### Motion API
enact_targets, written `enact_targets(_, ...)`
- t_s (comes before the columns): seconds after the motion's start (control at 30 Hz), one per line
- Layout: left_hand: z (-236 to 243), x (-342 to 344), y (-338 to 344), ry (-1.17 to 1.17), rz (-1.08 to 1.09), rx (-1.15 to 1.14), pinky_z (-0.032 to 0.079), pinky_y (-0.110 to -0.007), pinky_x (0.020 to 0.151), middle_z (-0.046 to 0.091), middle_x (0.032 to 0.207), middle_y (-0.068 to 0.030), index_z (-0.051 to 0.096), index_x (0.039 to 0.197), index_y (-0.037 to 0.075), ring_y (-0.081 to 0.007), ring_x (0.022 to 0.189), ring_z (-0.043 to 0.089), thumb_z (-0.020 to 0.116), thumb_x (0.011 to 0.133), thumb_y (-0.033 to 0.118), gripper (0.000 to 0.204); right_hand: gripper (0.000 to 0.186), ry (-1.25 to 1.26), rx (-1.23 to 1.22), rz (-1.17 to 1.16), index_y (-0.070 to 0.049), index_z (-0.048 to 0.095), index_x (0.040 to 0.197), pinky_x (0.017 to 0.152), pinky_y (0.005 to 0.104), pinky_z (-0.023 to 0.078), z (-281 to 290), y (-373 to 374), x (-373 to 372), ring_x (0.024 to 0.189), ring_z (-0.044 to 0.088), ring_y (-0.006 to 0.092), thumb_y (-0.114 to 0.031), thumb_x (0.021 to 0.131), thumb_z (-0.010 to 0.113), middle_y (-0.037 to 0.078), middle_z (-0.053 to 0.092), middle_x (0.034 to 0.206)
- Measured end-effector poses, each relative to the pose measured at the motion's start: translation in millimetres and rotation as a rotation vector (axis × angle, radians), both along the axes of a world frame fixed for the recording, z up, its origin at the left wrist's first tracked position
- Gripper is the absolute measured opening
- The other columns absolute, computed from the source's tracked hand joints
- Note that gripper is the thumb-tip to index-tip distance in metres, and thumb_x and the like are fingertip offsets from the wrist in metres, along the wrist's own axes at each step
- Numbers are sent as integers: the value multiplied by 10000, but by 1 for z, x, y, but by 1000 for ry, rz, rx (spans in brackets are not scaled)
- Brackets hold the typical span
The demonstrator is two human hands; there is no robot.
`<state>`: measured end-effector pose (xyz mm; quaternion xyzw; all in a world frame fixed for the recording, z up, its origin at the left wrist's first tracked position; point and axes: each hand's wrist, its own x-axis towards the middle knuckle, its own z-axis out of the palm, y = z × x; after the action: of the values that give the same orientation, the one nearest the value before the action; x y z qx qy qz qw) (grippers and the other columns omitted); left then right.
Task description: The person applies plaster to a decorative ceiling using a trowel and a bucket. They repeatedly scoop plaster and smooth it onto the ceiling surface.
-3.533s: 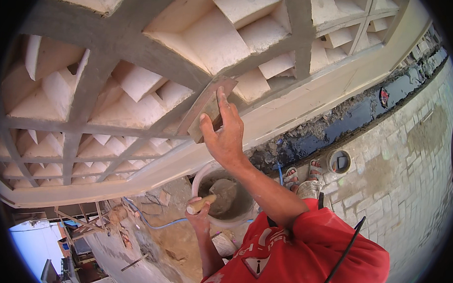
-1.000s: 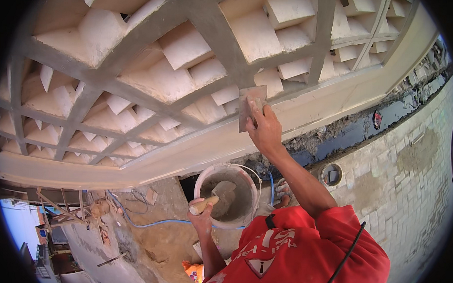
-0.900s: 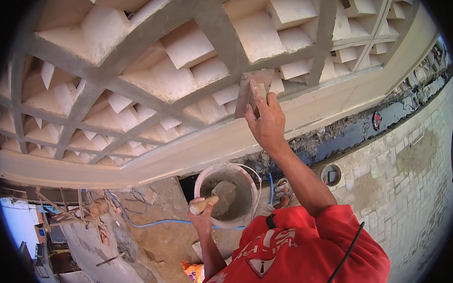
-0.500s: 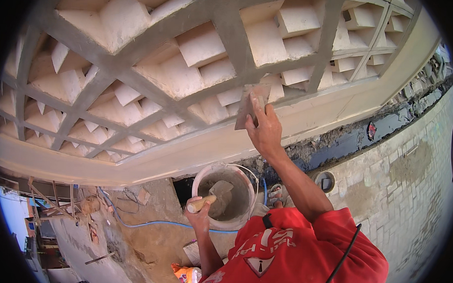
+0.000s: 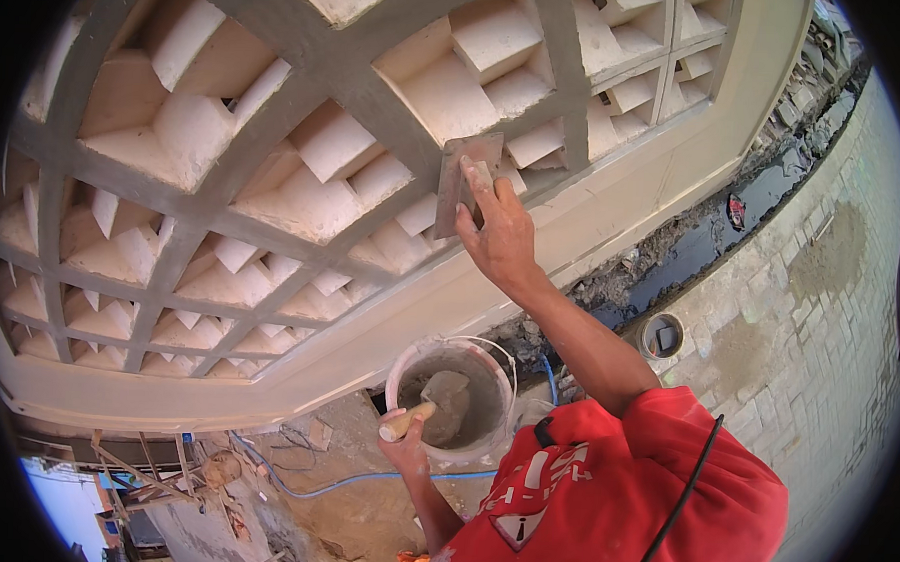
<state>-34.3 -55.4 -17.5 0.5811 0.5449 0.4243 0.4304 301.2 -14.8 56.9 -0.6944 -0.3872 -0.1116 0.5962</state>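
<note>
My right hand (image 5: 498, 233) grips a flat rectangular plastering float (image 5: 455, 182) and holds it against the wall of pale openwork blocks (image 5: 447, 88). The float's plate lies over a grey mortar strip where strips meet, its handle mostly hidden by my fingers. Lower down, my left hand (image 5: 407, 460) is closed round the wooden handle of a trowel (image 5: 448, 395). That trowel's blade, coated in wet mortar, is over the opening of a round bucket (image 5: 394, 378). Grey mortar is smeared over the bucket's inside.
A smooth pale ledge (image 5: 592, 202) runs under the blocks. Beyond it lies a ditch (image 5: 689, 260) with dark water and rubble. Paving (image 5: 774, 362) with mortar patches spreads to the right, beside a small round container (image 5: 661, 336). A blue hose (image 5: 339, 487) crosses the sandy ground.
The view has shifted, so the wall and bucket sit differently in it. My right hand has moved the float slightly up the wall. My left hand still holds the trowel at the bucket.
</note>
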Motion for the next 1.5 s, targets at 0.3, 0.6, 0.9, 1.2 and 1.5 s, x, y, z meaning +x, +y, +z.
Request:
enact_targets(0.3,5,10,6,-19,-47,44,468,-307,804,596,944,-82,599,988,-15,-168,857,572,725,720,-47,298,605,221,-37,108,-62,478,1366,771,412,490,-55,-22,4,838,592,351,-107,788,650,203,558,948)
enact_targets(0.6,21,18,1,36,-51,73,462,-296,802,582,938,-68,595,990,-9,-158,849,557,719,717,-56,304,633,502,292,-39,63,411,1384,991,351,428,-4,-9,91,1159,569,287,-162,821,594,251,536,1316)
enact_targets(0.9,28,17,-3,49,-37,89,447,-297,810,567,950,-57,591,1005,4,-159,869,539,707,726,-33,304,617,601,202,234,34,427,1383,1009,371,405,-4,-9,-3,1159,559,319,-153,823,606,259,578,1211)
enact_targets(1.2,12,48,-3,-24,-159,121,470,-326,825,574,950,-99,562,1004,-30,-182,872,557,661,733,-55,290,628,497,201,132,-37,362,1437,837,460,427,-9,9,4,853,538,385,-172,863,577,220,530,934)
enact_targets(1.5,-4,51,0,-16,-258,59,460,-326,854,558,958,-101,558,1021,-29,-193,884,548,662,748,-34,292,767,384,-80,834,-91,235,1501,1044,399,356,-51,-118,66,1241,457,293,-367,897,619,213,485,1318)
